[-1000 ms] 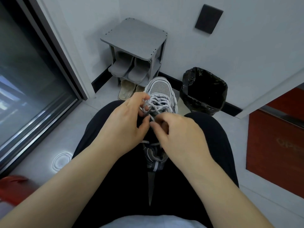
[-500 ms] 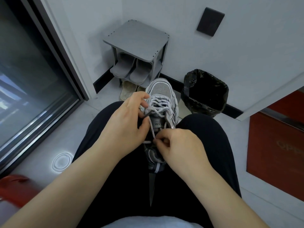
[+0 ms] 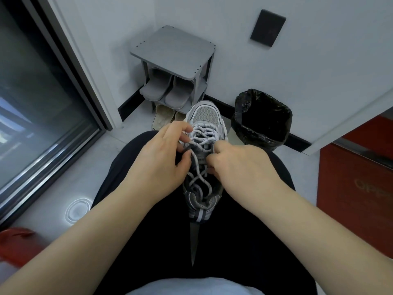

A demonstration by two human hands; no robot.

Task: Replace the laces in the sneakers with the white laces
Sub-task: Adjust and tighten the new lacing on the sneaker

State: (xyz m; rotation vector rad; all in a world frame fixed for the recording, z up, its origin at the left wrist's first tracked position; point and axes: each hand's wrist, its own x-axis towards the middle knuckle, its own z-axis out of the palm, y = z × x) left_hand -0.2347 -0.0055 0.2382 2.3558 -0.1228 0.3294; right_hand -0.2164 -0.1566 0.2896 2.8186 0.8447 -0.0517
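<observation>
One sneaker lies on the lap, toe pointing away. The left hand and right hand each pinch its speckled lace. The rack holds two grey slippers, with two beige slippers beneath. One bag-lined bin stands nearby, its contents unclear.

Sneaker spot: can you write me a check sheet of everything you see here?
Surface: the sneaker lies on a lap in black trousers, toe pointing away; pale floor around.
Job's things: sneaker laced at the toe end; lace white with dark flecks, loose loops over the opening.
Clutter: blurred red thing at the lower left.
Hands: left hand and right hand both pinch the lace near the middle rows.
Cables: nothing seen.
Surroundings: grey shoe rack with slippers, bin with a black bag, glass door, dark wall plate.
</observation>
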